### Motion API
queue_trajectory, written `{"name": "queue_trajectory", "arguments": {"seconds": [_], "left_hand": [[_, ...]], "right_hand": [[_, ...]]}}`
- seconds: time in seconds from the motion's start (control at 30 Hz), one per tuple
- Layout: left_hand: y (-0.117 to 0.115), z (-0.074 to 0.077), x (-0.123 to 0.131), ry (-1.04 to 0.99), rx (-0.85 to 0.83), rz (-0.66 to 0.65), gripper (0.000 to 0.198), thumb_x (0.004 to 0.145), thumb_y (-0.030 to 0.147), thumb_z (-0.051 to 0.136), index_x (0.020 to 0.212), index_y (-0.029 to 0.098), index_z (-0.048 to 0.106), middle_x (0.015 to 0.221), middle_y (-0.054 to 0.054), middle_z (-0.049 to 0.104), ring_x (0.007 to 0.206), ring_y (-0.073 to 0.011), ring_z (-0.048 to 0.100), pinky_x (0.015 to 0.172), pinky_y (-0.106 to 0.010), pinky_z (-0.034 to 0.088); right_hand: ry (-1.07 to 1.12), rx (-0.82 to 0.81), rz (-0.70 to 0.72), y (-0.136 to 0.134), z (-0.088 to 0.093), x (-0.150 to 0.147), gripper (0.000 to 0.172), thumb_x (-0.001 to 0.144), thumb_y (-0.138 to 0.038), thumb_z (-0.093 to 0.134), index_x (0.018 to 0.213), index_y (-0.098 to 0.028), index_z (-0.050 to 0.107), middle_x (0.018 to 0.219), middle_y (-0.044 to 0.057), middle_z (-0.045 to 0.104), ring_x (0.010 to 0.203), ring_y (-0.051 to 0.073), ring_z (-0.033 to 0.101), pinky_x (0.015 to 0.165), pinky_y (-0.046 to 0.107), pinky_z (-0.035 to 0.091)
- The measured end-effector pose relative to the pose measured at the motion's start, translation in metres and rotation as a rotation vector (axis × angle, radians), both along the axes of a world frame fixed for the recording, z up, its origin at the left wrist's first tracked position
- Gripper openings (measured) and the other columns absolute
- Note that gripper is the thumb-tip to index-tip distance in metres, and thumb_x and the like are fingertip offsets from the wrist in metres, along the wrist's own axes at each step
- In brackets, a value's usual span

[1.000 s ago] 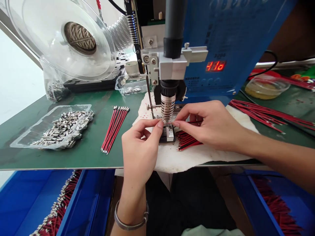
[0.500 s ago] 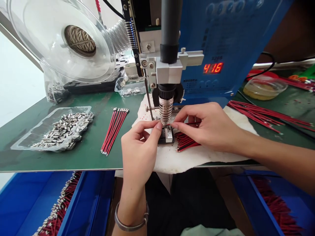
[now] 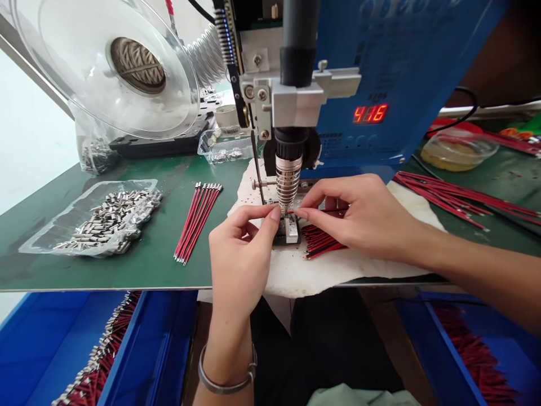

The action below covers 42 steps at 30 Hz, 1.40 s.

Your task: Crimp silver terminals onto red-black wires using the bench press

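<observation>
The right hand (image 3: 359, 217) is gripping a thin red-and-black wire (image 3: 338, 211) between thumb and forefinger, and the wire's end is reaching in over a small metal fixture (image 3: 291, 230), just under the coil-wrapped nozzle (image 3: 288, 177). The left hand (image 3: 240, 262) is pinching thumb and forefinger together beside the fixture; whether anything is sitting between them, I cannot tell. The nozzle is hanging over the narrow gap between the hands, crowding it from above. A bundle of cut wires (image 3: 321, 242) is lying partly behind the right hand on a white sheet (image 3: 304, 280), which is covering part of the green surface (image 3: 127, 276). Behind, a blue machine (image 3: 406, 62) is showing red digits (image 3: 371, 114). Leftward, a row of metal-ended wires (image 3: 197, 224) is lying near a clear tray (image 3: 46, 237) of metal parts (image 3: 112, 220), with a large spool (image 3: 84, 79) standing beyond. Rightward, loose wires (image 3: 448, 194) are lying near a clear tub (image 3: 448, 156). Blue bins (image 3: 156, 338) are sitting below.
</observation>
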<state>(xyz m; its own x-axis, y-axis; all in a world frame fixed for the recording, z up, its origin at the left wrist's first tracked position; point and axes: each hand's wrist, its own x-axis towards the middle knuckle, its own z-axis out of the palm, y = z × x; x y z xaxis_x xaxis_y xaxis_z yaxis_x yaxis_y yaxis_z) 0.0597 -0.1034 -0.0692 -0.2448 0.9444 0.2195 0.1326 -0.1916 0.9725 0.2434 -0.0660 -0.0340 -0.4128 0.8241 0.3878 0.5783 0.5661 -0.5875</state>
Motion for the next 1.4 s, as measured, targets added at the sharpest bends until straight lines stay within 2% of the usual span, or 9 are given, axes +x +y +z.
{"name": "queue_trajectory", "arguments": {"seconds": [0.27,0.53,0.7,0.93,1.23,1.4], "left_hand": [[0.0,0.001,0.0,0.022,-0.001,0.002,0.02,0.082,0.041,0.076,0.089,0.021,0.078,0.075,-0.004,0.068,0.073,-0.0164,0.062,0.064,-0.025,0.047],[-0.001,0.001,0.0,0.029,-0.004,0.017,0.025,0.083,0.044,0.076,0.087,0.02,0.075,0.074,-0.002,0.067,0.061,-0.01,0.051,0.054,-0.021,0.038],[-0.002,0.002,0.0,0.038,0.009,0.002,0.02,0.082,0.04,0.077,0.084,0.02,0.075,0.078,-0.002,0.069,0.064,-0.0107,0.055,0.056,-0.021,0.04],[-0.002,0.002,0.0,0.082,-0.007,-0.014,0.018,0.084,0.038,0.074,0.083,0.02,0.075,0.069,-0.001,0.064,0.067,-0.0131,0.057,0.059,-0.022,0.043],[-0.002,0.001,-0.001,0.075,0.008,0.013,0.018,0.082,0.037,0.078,0.083,0.02,0.076,0.08,-0.003,0.072,0.067,-0.0117,0.059,0.056,-0.021,0.042],[0.0,0.003,0.001,0.036,0.029,0.028,0.023,0.084,0.039,0.075,0.096,0.02,0.072,0.083,-0.003,0.07,0.06,-0.0092,0.053,0.052,-0.02,0.038]], "right_hand": [[-0.011,0.028,0.031,0.002,0.0,0.002,0.014,0.09,-0.029,0.065,0.082,-0.02,0.072,0.066,-0.002,0.068,0.05,0.01,0.051,0.053,0.028,0.039],[-0.062,0.304,0.214,0.012,-0.005,0.006,0.008,0.09,-0.019,0.066,0.085,-0.016,0.072,0.078,0.0,0.074,0.065,0.01,0.062,0.062,0.023,0.045],[-0.09,0.314,0.23,0.011,-0.002,0.01,0.01,0.091,-0.017,0.064,0.084,-0.016,0.071,0.077,0.001,0.073,0.066,0.011,0.063,0.062,0.024,0.045],[-0.098,0.305,0.284,0.015,-0.005,0.011,0.013,0.094,-0.02,0.06,0.095,-0.017,0.073,0.088,0.003,0.074,0.075,0.014,0.067,0.07,0.026,0.049],[-0.104,0.317,0.264,0.013,-0.004,0.011,0.013,0.095,-0.017,0.06,0.094,-0.014,0.073,0.086,0.003,0.073,0.074,0.012,0.064,0.068,0.025,0.048],[-0.106,0.313,0.254,0.011,-0.003,0.009,0.013,0.094,-0.016,0.06,0.093,-0.017,0.072,0.086,0.002,0.074,0.075,0.013,0.066,0.068,0.026,0.048]]}}
